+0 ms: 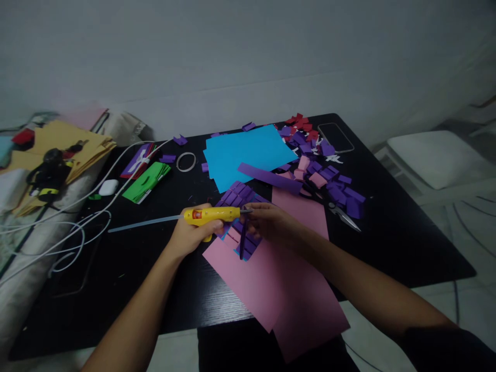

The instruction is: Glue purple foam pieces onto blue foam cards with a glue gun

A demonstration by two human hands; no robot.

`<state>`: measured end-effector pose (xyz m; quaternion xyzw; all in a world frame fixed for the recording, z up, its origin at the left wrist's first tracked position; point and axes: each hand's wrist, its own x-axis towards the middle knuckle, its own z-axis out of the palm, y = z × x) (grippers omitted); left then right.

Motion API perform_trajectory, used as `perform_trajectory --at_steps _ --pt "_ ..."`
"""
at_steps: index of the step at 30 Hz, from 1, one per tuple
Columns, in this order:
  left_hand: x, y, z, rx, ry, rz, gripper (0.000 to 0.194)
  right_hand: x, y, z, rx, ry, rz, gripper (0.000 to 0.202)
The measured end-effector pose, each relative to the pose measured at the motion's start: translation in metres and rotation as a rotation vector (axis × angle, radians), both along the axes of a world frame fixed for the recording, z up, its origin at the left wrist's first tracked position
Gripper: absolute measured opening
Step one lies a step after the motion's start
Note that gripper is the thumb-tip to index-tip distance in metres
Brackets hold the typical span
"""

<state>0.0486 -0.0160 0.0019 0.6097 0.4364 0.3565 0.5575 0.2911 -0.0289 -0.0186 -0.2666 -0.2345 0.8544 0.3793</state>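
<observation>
My left hand [196, 230] is wrapped round a yellow hot glue gun [215, 214], its nozzle pointing right. A long translucent glue stick [147, 223] sticks out of the gun's back. At the nozzle tip, my right hand [273, 219] pinches a thin dark purple paper piece [243, 240], seen nearly edge-on. Beneath both hands lies a blue sheet covered with rows of purple folded paper pieces [237, 194] and a few pink ones [232, 236]. Pink paper sheets [294, 289] lie under my right forearm and overhang the table's front edge.
Blue sheets [251, 152] lie at the back, with a purple strip [267, 177] across their corner. Scissors [344, 216] and loose purple, pink and red pieces [306, 137] sit right. A tape ring [186, 162], green paper bundle [147, 182] and white cable [81, 227] are left.
</observation>
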Motion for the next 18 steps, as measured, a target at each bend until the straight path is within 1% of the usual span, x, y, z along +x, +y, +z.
perform_trajectory --at_steps 7,11,14,18 --pt "-0.0065 0.0009 -0.0058 -0.025 -0.029 -0.063 0.055 0.0001 -0.0001 0.0054 0.016 0.012 -0.001 0.033" --pt "-0.0067 0.0021 -0.0084 -0.037 -0.073 -0.03 0.063 0.0003 -0.0013 0.0058 0.012 0.025 -0.004 0.033" --pt "-0.0044 0.0027 -0.0072 0.006 -0.069 -0.009 0.063 0.0001 -0.0012 0.004 0.019 0.039 -0.002 0.034" --pt "-0.0018 0.0027 -0.0064 0.036 -0.077 0.002 0.061 0.0001 -0.0008 0.0034 0.029 0.032 -0.003 0.031"
